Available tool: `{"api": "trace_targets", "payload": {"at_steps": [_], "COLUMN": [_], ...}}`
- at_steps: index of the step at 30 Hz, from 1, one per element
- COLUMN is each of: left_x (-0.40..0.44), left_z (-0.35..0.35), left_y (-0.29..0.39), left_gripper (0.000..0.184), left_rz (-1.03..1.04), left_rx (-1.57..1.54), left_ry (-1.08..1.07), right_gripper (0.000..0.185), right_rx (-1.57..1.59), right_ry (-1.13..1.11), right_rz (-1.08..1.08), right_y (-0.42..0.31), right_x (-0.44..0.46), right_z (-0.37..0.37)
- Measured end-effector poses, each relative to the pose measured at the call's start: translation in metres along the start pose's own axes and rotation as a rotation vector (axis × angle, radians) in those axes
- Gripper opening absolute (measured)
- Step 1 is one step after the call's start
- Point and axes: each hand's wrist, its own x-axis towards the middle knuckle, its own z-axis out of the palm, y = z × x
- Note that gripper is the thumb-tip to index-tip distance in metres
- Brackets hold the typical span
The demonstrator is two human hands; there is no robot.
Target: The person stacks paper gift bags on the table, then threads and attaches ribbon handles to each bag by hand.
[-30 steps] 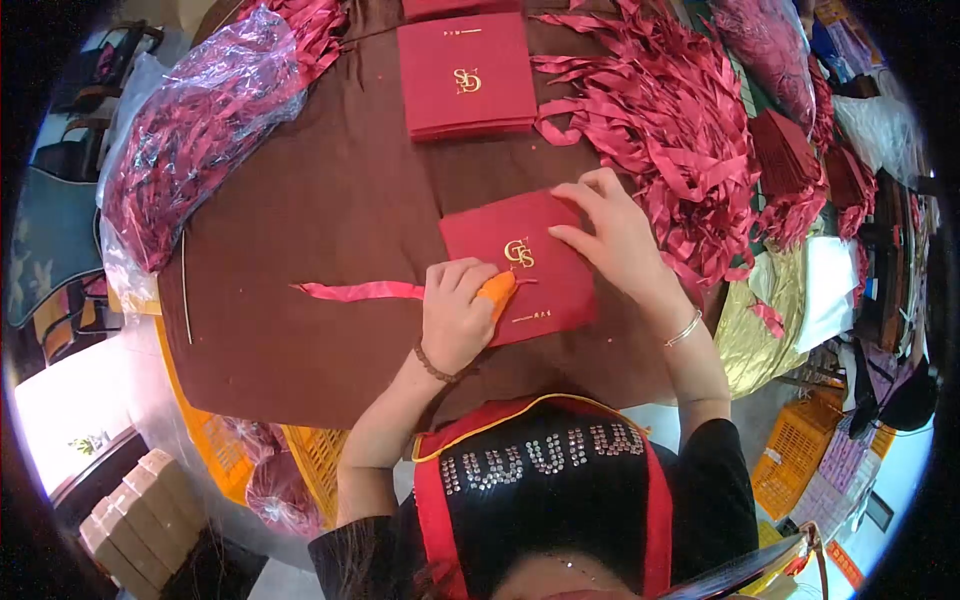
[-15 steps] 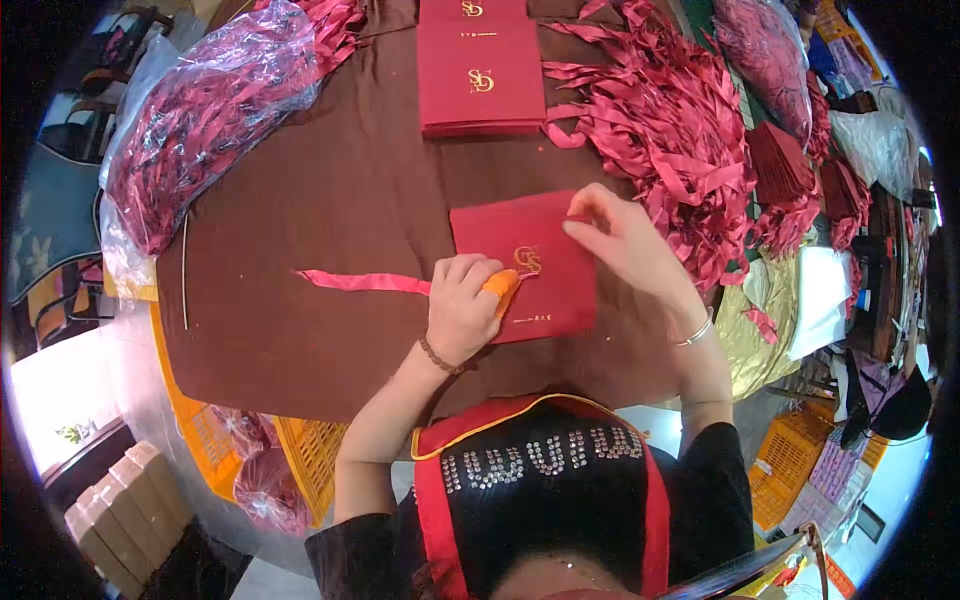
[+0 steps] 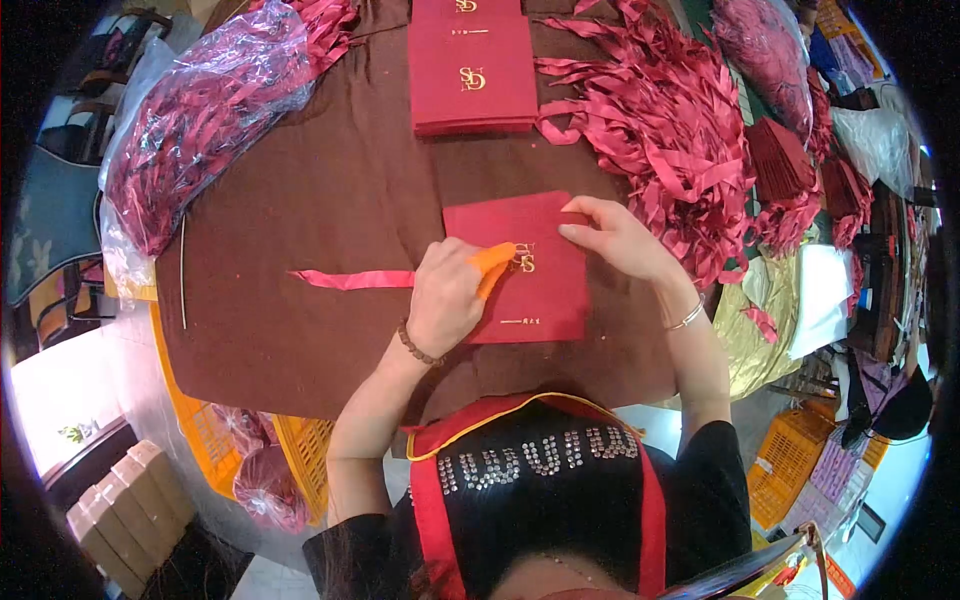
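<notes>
A red card with gold lettering point(image 3: 540, 295) lies on the brown cloth in front of me. My left hand point(image 3: 447, 290) is closed over its left side, with an orange item point(image 3: 492, 262) at the fingertips pointing at the gold lettering. Whether that item is a tool or a finger cover is unclear. A pink ribbon point(image 3: 355, 280) runs leftward from under this hand. At the card's upper right corner, the thumb and forefinger of my right hand point(image 3: 615, 235) are pinched together on the edge.
Farther back is a stack of red cards point(image 3: 472, 85). Loose ribbons point(image 3: 670, 140) are heaped at the right, beside more red cards point(image 3: 782, 165). A clear bag of ribbons point(image 3: 205, 125) lies at the left. A thin rod point(image 3: 184, 272) rests near the left edge.
The orange item has moved up from the card's lower left to the gold lettering, with my left hand. My right fingers came off the card, then returned to its upper right corner.
</notes>
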Motion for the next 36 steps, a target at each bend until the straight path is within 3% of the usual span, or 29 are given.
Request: {"api": "trace_targets", "payload": {"at_steps": [17,25,36], "left_x": [0.036,0.035,0.037], "left_z": [0.032,0.035,0.04], "left_y": [0.022,0.023,0.023], "left_gripper": [0.017,0.016,0.016], "left_rz": [-0.081,-0.373,-0.277], "left_rx": [0.027,-0.228,-0.143], "left_ry": [0.004,-0.015,-0.005], "right_gripper": [0.023,0.023,0.02], "right_rx": [0.009,0.004,0.014], "right_ry": [0.095,0.139,0.137], "right_rz": [-0.116,-0.18,-0.176], "right_y": [0.01,0.011,0.01], "right_x": [-0.007,-0.009,-0.009], "right_z": [0.003,0.006,0.006]}}
